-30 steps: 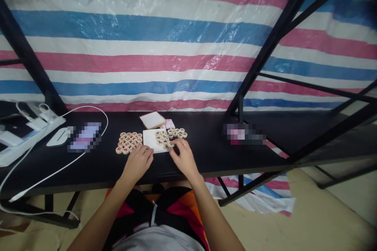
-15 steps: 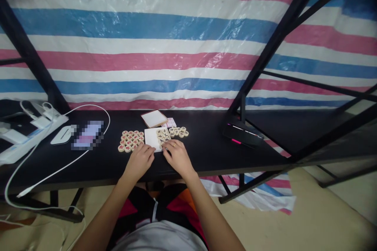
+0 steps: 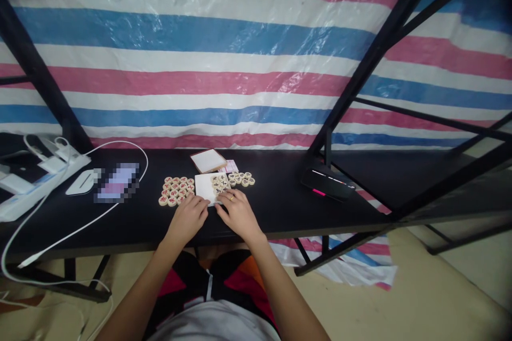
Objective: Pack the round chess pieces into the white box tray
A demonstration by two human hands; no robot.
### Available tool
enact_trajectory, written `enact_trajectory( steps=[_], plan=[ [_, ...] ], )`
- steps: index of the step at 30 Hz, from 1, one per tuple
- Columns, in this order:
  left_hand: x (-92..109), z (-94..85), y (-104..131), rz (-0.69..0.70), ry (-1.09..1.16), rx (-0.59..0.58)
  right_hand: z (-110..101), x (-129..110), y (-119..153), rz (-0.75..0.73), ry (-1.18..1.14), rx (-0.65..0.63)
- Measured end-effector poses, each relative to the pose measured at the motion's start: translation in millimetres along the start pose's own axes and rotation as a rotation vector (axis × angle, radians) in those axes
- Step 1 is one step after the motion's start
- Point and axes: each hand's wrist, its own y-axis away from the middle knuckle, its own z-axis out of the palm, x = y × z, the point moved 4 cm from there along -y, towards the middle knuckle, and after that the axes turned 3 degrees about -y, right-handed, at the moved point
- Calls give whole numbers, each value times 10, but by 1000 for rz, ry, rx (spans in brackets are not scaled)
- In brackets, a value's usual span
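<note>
Several round pieces with red characters [image 3: 175,187] lie in rows on the black table, left of a white box [image 3: 204,184]. Pieces with dark characters [image 3: 219,183] sit in the right part of this box. More dark-marked pieces [image 3: 244,179] lie loose to its right. My left hand [image 3: 190,217] rests at the box's near left corner, fingers curved over the nearest red pieces; whether it grips anything is hidden. My right hand [image 3: 238,212], with a ring on one finger, is at the box's near right side, its fingertips on the dark-marked pieces there.
Behind the box lie a white lid-like tray [image 3: 208,160] and a pink-and-white paper [image 3: 230,166]. A blurred phone [image 3: 118,181], a white device [image 3: 82,182], a power strip [image 3: 44,181] and cables are at left. A black device [image 3: 327,183] stands at right.
My right hand has shifted slightly left, its fingers now lower over the pieces at the box's near edge. My left hand has barely moved. The view has shifted a little.
</note>
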Motion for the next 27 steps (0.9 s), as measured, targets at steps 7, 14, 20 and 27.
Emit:
enact_trajectory(
  steps=[7, 14, 20, 27],
  plan=[
    [1, -14, -6, 4, 8, 4, 0, 71, 20, 119, -8, 76],
    [-1, 7, 7, 11, -37, 39, -152, 601, 15, 295, -43, 252],
    [3, -6, 0, 10, -52, 45, -115, 1034, -40, 351, 166, -62],
    [-3, 8, 5, 9, -36, 41, -69, 1102, 71, 482, 201, 20]
  ],
)
